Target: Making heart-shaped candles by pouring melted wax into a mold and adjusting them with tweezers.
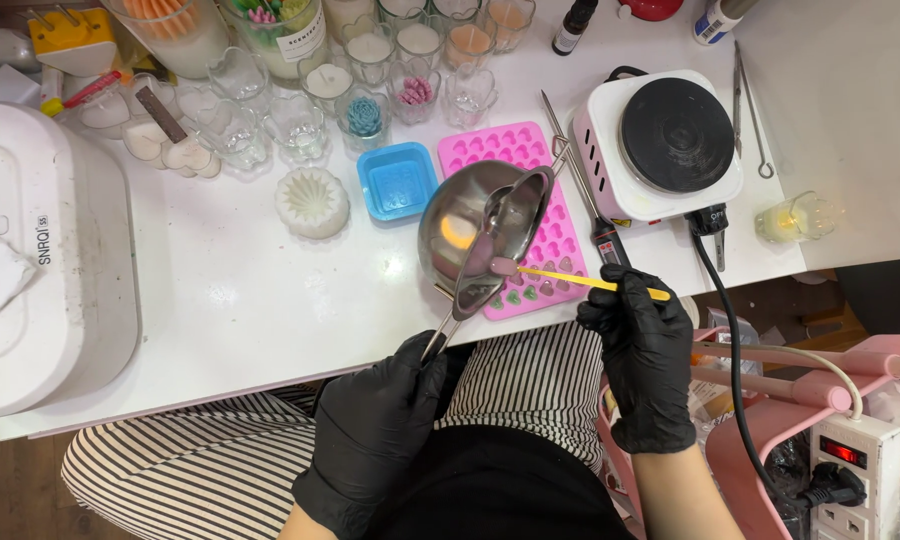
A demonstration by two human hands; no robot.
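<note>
Tilting a steel melting pot (475,235) by its handle, the left hand (375,425) holds the spout over the pink heart mould (530,215) while the right hand (642,345) pinches a yellow stick (585,282) at the lip, guiding the flow.

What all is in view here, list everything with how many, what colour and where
metal pouring pot: one, silver, tilted over the pink mould
pink mould: one, heart cavities, table centre
yellow stick: one, tip at the pot's spout
blue mould: one, left of the pink mould
white ribbed mould: one, left of the blue one
glass cups: many, clear, some filled, along the back
hot plate: one, white with black disc, right
thermometer probe: one, between mould and hot plate
white machine: one, far left
power strip: one, white, lower right
left hand: black glove, holds the pot's handle
right hand: black glove, holds the stick
</note>
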